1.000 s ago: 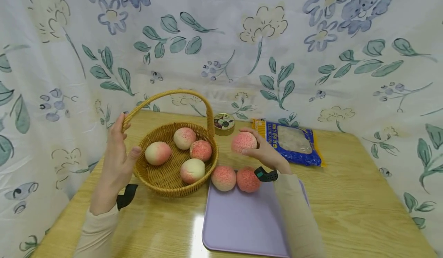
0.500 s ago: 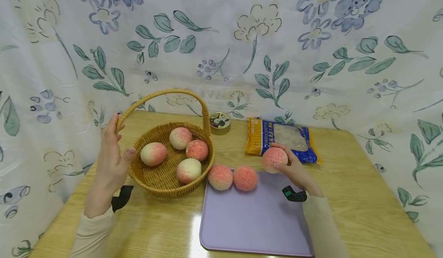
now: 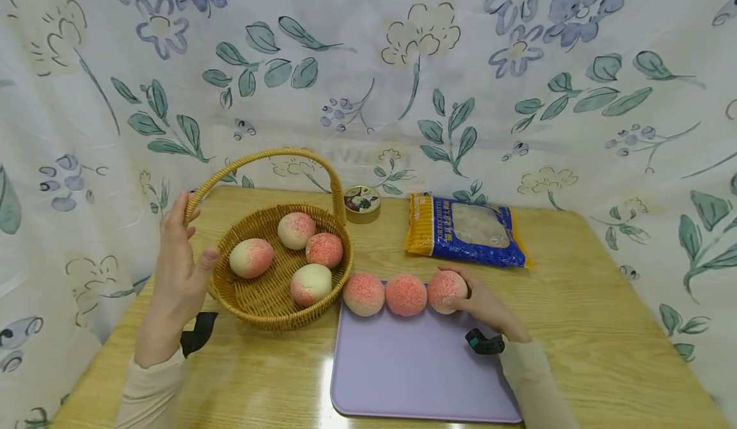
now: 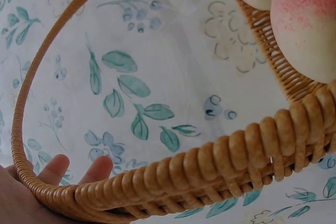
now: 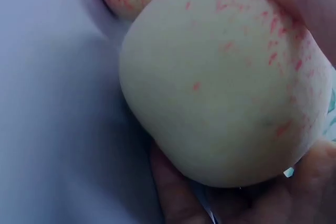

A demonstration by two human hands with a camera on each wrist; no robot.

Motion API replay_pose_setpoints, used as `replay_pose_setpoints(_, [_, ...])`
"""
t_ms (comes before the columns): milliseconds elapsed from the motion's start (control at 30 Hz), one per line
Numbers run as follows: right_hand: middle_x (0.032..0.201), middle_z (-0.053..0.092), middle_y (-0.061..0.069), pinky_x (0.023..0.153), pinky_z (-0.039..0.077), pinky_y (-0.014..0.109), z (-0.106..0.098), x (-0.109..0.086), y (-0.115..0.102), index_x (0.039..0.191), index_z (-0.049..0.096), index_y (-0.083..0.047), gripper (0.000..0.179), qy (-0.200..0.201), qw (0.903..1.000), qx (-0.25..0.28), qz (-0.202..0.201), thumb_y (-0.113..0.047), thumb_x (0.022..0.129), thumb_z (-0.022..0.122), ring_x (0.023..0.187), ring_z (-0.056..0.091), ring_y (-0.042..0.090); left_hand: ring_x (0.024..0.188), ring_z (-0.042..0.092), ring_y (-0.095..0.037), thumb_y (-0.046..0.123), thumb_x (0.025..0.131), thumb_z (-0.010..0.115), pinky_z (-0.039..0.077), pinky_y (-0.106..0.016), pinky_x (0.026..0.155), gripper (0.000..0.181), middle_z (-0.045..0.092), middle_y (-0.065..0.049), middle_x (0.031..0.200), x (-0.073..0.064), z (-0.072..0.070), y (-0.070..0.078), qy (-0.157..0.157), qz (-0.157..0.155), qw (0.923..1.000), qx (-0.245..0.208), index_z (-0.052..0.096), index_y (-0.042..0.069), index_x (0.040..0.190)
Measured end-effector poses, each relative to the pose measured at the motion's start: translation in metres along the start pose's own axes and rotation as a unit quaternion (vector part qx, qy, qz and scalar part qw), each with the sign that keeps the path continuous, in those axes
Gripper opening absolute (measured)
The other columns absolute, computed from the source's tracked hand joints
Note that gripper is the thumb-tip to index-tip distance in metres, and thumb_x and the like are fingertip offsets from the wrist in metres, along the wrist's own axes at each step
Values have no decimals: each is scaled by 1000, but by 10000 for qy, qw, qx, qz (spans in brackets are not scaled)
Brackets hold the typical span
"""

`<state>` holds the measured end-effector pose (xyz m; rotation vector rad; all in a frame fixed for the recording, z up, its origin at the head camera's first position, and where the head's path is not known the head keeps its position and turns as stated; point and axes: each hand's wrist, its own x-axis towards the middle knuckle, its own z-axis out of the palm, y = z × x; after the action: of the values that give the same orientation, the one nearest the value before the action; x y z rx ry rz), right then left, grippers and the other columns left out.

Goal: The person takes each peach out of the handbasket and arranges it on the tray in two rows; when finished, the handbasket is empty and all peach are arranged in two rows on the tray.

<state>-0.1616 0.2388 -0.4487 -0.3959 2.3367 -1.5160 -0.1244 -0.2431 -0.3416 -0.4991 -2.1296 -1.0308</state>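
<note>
My right hand (image 3: 480,304) grips a pink-and-cream peach (image 3: 447,288) at the back edge of a lilac tray (image 3: 423,371). In the right wrist view, thumb and fingers surround this peach (image 5: 220,87), its pale side facing the camera. To its left, two more peaches, one paler (image 3: 364,295) and one redder (image 3: 406,295), complete a row. On the left stands a wicker basket (image 3: 282,320) with several peaches inside. My left hand (image 3: 178,275) holds its tall handle (image 3: 259,156) with curled fingers, thumb apart. In the left wrist view, fingertips (image 4: 100,169) show past the handle.
Behind the tray lies a blue-and-yellow pasta bag (image 3: 469,231). A round tin (image 3: 362,204) stands beside the basket at the back. The wooden table (image 3: 599,327) extends right, and a floral curtain (image 3: 368,64) hangs behind it.
My right hand has carried the peach from near the tin, rightward and then down, to the tray's back edge beside the other two. The left hand has stayed at the basket handle.
</note>
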Motion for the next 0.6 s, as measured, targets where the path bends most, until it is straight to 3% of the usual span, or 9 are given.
replay_pose_setpoints(167, [149, 35, 26, 98, 45, 45, -3, 0, 1, 149, 32, -7, 66, -14, 9979, -635, -87, -19, 93, 64, 129, 45, 42, 136, 33, -10, 56, 99, 41, 24, -18, 108, 81, 27, -20, 152, 1, 0, 1, 9, 10, 10000, -12, 15, 2, 152])
replay_pose_setpoints(400, [150, 33, 31, 96, 43, 21, -14, -3, -1, 152, 20, 1, 68, -254, 9970, -451, -570, -17, 98, 58, 133, 42, 40, 136, 33, -11, 57, 99, 40, 25, -22, 108, 81, 25, -19, 153, 1, -1, 0, -13, 54, 10000, -25, 15, 1, 152])
replay_pose_setpoints(467, [148, 33, 35, 99, 46, 28, -19, -3, -6, 151, 17, 5, 66, -196, 9961, -400, -756, -13, 99, 54, 133, 39, 46, 136, 33, -10, 56, 99, 40, 26, -24, 108, 81, 26, -20, 153, 1, 0, 0, -24, 46, 10000, -17, 15, 1, 152])
replay_pose_setpoints(600, [147, 33, 36, 99, 46, 54, -28, 2, -29, 151, 19, 5, 64, 92, 9955, -448, -827, -12, 100, 54, 132, 36, 54, 136, 33, -7, 57, 99, 40, 27, -26, 108, 81, 28, -21, 150, 1, 0, 0, -2, 12, 10000, 18, 16, 1, 152])
